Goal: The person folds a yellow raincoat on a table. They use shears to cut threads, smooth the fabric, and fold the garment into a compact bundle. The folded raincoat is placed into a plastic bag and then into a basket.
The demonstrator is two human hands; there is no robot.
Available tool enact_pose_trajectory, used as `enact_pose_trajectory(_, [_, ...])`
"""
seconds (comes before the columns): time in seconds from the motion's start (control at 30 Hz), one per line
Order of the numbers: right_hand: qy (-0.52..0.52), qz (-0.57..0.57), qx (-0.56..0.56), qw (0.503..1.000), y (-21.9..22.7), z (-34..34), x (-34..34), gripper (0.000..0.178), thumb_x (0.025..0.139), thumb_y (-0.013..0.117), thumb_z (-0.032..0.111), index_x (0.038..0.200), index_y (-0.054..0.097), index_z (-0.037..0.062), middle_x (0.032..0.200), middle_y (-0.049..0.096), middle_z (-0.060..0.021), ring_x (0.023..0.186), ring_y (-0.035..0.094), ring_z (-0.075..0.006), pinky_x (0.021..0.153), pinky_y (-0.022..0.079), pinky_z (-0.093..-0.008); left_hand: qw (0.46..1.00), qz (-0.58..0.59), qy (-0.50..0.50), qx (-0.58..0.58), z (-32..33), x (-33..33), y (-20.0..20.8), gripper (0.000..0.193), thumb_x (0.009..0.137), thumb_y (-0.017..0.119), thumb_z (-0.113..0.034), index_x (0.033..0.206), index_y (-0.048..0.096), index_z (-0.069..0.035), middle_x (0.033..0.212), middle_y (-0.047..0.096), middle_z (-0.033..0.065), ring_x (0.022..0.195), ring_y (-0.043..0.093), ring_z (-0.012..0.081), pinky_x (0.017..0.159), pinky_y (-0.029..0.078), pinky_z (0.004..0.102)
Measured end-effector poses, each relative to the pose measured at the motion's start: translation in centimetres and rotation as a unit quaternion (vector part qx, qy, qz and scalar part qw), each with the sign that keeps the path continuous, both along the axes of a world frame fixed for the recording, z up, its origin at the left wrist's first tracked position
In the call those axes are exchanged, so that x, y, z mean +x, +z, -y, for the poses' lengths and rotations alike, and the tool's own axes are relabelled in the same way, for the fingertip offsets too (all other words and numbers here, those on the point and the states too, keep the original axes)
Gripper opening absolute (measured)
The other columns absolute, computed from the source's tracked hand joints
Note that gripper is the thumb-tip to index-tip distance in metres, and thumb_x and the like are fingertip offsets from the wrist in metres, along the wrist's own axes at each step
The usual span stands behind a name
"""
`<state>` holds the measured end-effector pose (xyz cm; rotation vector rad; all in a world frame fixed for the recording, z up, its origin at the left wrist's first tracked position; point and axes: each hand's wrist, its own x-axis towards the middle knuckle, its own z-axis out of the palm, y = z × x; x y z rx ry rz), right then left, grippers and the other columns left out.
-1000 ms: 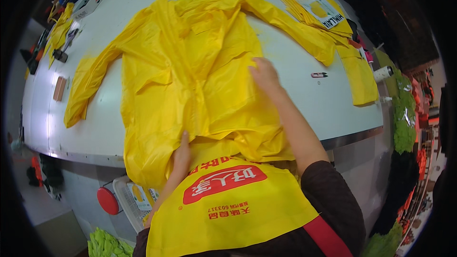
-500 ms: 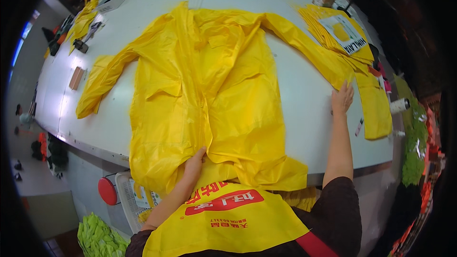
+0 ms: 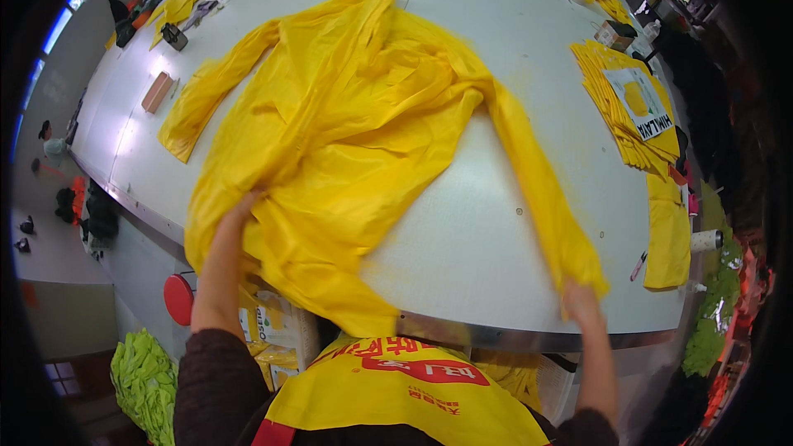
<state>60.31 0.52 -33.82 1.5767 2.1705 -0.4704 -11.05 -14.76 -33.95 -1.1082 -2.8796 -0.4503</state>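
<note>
A yellow raincoat point(image 3: 330, 140) lies spread and creased on the white table, its lower part hanging over the near edge. My right hand point(image 3: 583, 304), a little blurred, is closed on the cuff end of the right-hand sleeve point(image 3: 537, 182), which is drawn out straight toward the near edge. My left hand point(image 3: 246, 205) is closed on the coat's front panel at the lower left, its fingertips partly hidden by folds. The left-hand sleeve point(image 3: 194, 111) lies loose and bent on the table.
At the right lie stacked yellow pieces point(image 3: 615, 107) with a printed bag point(image 3: 640, 103) on top, a pink marker point(image 3: 638, 267) and a thread cone point(image 3: 706, 240). A brown block point(image 3: 157, 92) and a black object point(image 3: 173, 36) sit at left. A red stool point(image 3: 178, 299) stands below.
My right hand has pulled the sleeve toward the near edge. My left hand has moved left and away from me with the front panel, and the coat's body has swung and bunched leftward.
</note>
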Motion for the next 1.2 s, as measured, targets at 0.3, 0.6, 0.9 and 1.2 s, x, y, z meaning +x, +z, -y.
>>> enact_pose_trajectory(0.3, [-0.114,0.283,-0.225,0.925,-0.5,19.9,14.1,0.029,0.071,0.064,0.014,0.098,0.063,0.004,0.096,0.063,-0.0188,0.09,0.061,-0.0327,0.076,0.049,-0.0402,0.914,0.395,0.011,-0.095,-4.9,-6.4,-0.7,0.056,0.077,0.064,-0.034,0.119,0.051,-0.001,0.119,0.053,0.0133,0.106,0.051,0.0245,0.091,0.039,0.0315])
enact_pose_trajectory(0.6, [-0.1,-0.288,0.141,0.942,5.6,-4.0,-13.8,0.023,0.079,0.052,0.02,0.087,0.057,-0.0004,0.081,0.06,-0.0197,0.077,0.057,-0.0352,0.067,0.046,-0.0391,0.844,0.52,-0.042,0.121,-0.3,-2.9,1.3,0.031,0.078,0.065,-0.018,0.101,0.06,0.002,0.091,0.063,0.0056,0.078,0.058,0.0141,0.073,0.045,0.0263])
enact_pose_trajectory(0.9, [-0.217,-0.428,0.018,0.877,-0.8,-12.9,-20.6,0.02,0.077,0.061,0.019,0.082,0.062,-0.0004,0.072,0.062,-0.004,0.063,0.055,-0.0126,0.059,0.045,-0.0274,0.935,0.073,-0.039,0.345,-0.7,3.8,2.0,0.034,0.082,0.062,-0.015,0.112,0.053,0.0,0.109,0.057,0.0102,0.102,0.053,0.0195,0.084,0.042,0.0298])
enact_pose_trajectory(1.2, [-0.22,-0.545,-0.028,0.809,-4.4,-10.9,-22.1,0.023,0.078,0.063,0.022,0.087,0.062,0.0013,0.072,0.059,-0.0012,0.061,0.05,-0.0073,0.054,0.04,-0.0206,0.856,0.158,-0.463,0.168,-18.5,30.5,2.9,0.043,0.075,0.063,-0.014,0.115,0.052,-0.002,0.107,0.057,0.0206,0.101,0.053,0.0349,0.085,0.044,0.0396])
